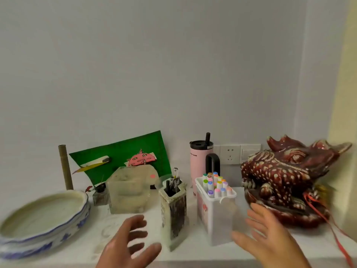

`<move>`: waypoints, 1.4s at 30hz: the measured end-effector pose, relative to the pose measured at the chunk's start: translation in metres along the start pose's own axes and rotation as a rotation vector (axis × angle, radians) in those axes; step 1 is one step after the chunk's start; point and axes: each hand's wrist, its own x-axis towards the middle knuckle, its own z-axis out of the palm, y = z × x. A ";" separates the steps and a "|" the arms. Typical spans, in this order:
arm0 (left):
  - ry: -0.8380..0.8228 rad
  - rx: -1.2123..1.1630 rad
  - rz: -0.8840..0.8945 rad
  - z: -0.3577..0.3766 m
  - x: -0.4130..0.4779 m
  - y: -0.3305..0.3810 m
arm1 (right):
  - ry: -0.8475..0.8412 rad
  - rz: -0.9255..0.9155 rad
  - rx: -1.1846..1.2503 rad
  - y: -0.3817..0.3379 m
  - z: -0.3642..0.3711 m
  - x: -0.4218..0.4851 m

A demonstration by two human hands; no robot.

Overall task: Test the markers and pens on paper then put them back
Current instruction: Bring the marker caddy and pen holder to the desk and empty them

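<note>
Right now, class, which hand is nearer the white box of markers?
Right. The right hand is open just right of the marker box, fingertips near its front; the left hand is beyond the pen holder, further left.

I'm seeing small dark print on the pink tumbler (197, 167) and marks on the pen holder (173, 215); I'm reading neither, too blurred.

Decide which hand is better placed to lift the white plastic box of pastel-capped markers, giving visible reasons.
Right, probably. The right hand is open beside the white plastic marker box; the left hand sits beyond the tall mottled ceramic pen holder, which stands between them.
</note>
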 end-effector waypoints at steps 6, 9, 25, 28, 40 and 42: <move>0.184 0.184 0.092 0.047 0.039 0.025 | 0.086 -0.100 -0.123 -0.003 0.063 0.013; 0.228 0.207 0.087 0.062 0.047 0.026 | 0.134 -0.143 -0.157 0.007 0.075 0.017; 0.239 0.013 0.071 0.084 0.017 0.048 | 0.295 -0.197 -0.121 0.022 -0.019 -0.029; 0.133 0.009 0.166 0.103 -0.002 0.056 | 0.371 -0.176 -0.108 0.028 -0.041 -0.067; -0.558 -0.135 0.458 0.129 -0.068 0.039 | 1.063 0.194 -0.451 0.052 0.004 -0.307; -0.689 -0.131 0.481 0.132 -0.089 0.030 | 1.151 0.286 -0.476 0.049 0.030 -0.356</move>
